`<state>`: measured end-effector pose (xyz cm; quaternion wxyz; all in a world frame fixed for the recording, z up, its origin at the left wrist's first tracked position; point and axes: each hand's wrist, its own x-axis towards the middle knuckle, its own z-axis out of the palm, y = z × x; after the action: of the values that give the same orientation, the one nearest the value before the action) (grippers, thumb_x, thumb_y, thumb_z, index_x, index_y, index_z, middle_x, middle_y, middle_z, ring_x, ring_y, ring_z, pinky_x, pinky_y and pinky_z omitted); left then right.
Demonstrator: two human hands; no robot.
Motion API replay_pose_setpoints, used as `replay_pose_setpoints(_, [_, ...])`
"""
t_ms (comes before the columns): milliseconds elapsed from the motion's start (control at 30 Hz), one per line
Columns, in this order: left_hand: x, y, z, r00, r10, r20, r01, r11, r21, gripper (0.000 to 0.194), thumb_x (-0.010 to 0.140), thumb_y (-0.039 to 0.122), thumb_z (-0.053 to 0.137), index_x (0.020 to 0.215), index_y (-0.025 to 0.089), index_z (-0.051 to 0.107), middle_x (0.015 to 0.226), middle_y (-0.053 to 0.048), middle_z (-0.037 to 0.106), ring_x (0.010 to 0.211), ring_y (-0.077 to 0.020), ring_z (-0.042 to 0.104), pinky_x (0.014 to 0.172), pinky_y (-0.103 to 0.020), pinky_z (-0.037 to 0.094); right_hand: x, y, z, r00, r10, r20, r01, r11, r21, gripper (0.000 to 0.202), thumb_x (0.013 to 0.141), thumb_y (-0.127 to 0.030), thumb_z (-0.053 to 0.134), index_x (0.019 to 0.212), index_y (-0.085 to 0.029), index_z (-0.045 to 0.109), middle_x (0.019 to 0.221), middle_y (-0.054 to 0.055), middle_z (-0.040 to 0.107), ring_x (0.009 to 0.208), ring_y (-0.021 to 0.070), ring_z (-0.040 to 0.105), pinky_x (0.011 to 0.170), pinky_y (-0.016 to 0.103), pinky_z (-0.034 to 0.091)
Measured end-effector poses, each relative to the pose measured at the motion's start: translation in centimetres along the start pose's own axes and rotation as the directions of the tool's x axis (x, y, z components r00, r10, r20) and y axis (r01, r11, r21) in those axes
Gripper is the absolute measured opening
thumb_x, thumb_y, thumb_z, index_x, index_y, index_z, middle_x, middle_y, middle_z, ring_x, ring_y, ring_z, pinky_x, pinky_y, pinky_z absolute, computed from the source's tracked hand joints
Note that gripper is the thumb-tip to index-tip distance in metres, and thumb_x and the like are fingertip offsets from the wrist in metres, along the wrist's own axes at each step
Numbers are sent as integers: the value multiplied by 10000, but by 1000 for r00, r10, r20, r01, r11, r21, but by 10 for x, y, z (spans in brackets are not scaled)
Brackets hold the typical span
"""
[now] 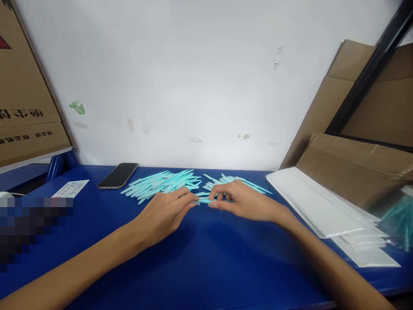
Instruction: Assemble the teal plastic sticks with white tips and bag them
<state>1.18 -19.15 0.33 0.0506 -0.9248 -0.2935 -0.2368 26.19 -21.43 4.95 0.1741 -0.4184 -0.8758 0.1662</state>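
Observation:
My left hand and my right hand meet near the middle of the blue table. Between their fingertips runs a thin turquoise stick, pinched from both sides and lying roughly level. Behind my left hand spreads a pile of similar turquoise sticks, slender and tapered. A smaller group of these sticks lies behind my right hand, partly covered by it. What exact kind of item the sticks are, I cannot make out.
A phone lies left of the pile, with a printed card beside it. White envelopes or bags are stacked at right, near a clear bag of turquoise items. Cardboard boxes stand at left, cardboard at right. A white wall rises behind.

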Motion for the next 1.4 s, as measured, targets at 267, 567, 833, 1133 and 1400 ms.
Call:
replay_pose_setpoints(267, [0,3,-1,999,-34,-23,34,999,-2,241,1030,269,381,1147,251,590,999,-4,664,774,-163,638,570,-260,407,2,0,1,1000,0,-24,0,1000,-3,178,930,-397,597,976,-245,678,767,-29,677,687,118,604,628,218,378])
replay_pose_setpoints(567, [-2,8,-1,999,-40,-37,27,953,-303,253,992,284,505,1231,282,589,915,25,702,644,-105,620,623,-228,468,2,-9,6,1000,3,-28,1,991,131,255,876,-412,674,1055,-253,585,761,-46,721,513,103,537,576,225,389])
replay_pose_setpoints(833, [3,19,-7,966,-258,-13,204,795,-571,131,939,268,568,1046,243,640,739,59,658,394,-48,418,432,-199,344,1,-16,16,986,-82,-144,86,996,20,147,922,-352,619,869,-233,549,662,-59,648,492,84,427,518,211,259])
replay_pose_setpoints(1133, [2,13,0,986,-155,-65,115,907,-406,135,948,253,571,1049,276,658,779,71,700,485,-68,479,509,-206,376,3,-17,17,979,-152,-134,142,987,-81,137,932,-213,575,806,-219,521,653,-71,577,537,75,415,547,209,234])
replay_pose_setpoints(1400, [5,-4,-7,954,-167,-247,130,979,-158,221,977,332,518,1137,237,638,1008,-10,736,693,-130,651,639,-243,480,2,-6,6,979,-150,-139,102,946,-308,115,941,-160,448,929,-233,536,727,-30,605,576,116,470,576,242,255])
